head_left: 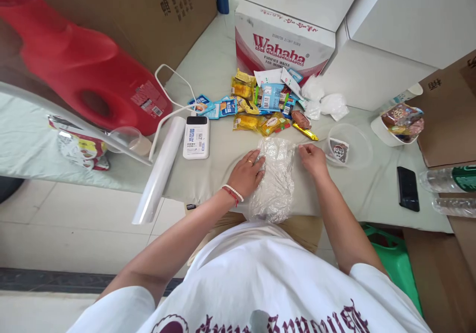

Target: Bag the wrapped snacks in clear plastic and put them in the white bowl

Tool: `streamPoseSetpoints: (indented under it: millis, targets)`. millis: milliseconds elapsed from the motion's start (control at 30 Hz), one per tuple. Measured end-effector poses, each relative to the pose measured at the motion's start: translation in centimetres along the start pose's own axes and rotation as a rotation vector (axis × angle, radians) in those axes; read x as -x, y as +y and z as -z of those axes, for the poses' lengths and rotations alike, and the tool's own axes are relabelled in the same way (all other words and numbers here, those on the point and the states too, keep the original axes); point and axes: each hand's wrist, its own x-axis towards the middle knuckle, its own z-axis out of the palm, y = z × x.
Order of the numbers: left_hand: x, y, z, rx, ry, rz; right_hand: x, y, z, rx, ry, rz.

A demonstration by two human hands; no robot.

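Observation:
A crinkled clear plastic bag (275, 177) lies flat on the table's near edge, its lower end hanging over. My left hand (247, 173) rests palm down on the bag's left side, fingers spread. At the bag's upper right corner my right hand (313, 158) pinches the film. Just beyond the bag lies a heap of small wrapped snacks (260, 106) in yellow, blue and red packets.
A roll of clear bags (159, 172) and a white power bank (196, 137) lie to the left, by a red jug (74, 65). A clear lidded tub (347, 145), a bowl of snacks (399, 124), a black phone (407, 188) and water bottles (448, 179) sit right. A Wahaha carton (282, 40) stands behind.

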Motion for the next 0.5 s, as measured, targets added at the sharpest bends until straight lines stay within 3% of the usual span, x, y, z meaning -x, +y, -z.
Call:
streamPoseSetpoints:
  millis: [167,333,400,500]
  targets:
    - [0.3,-0.3,0.6,0.062,0.037,0.054,-0.9,-1.4,-1.8,0.019,0.085,-0.014]
    - [0.8,2.7,2.9,0.162,0.213,0.091,2.4,-2.8,-0.9,0.054,0.188,0.254]
    - [0.5,4.7,3.3,0.347,0.174,0.083,4.5,-3.2,-0.9,0.151,0.201,0.379]
    - [-0.8,7.1,3.0,0.782,0.119,0.291,7.4,-3.6,-1.6,0.284,0.183,0.507]
